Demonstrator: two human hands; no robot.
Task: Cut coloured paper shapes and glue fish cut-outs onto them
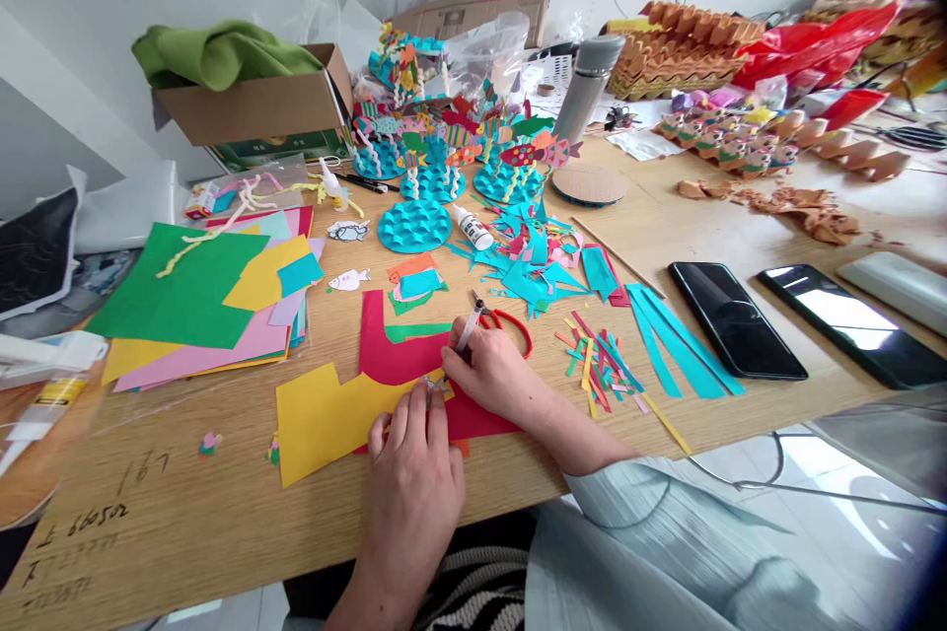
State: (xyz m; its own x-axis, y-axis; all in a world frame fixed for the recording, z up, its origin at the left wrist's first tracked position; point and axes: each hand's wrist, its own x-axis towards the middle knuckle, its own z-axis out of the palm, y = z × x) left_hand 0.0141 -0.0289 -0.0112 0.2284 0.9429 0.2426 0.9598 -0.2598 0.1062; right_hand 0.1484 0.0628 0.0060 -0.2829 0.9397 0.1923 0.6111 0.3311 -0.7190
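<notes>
Closest to the camera, the left hand point(410, 483) curls its fingers onto a yellow paper sheet point(332, 419), pressing or pinching, hard to tell. The sheet's long axis runs sideways across the tabletop point(184, 513), over red paper point(400, 355). The right hand point(488, 375) pinches a slim tube point(468, 327) pointing up and away, just beside red-handled scissors point(514, 330).

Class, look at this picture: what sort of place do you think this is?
Probably a craft workroom or studio. A wooden table is spread with coloured paper and scissors, and finished paper fish models stand on teal bases.
</notes>
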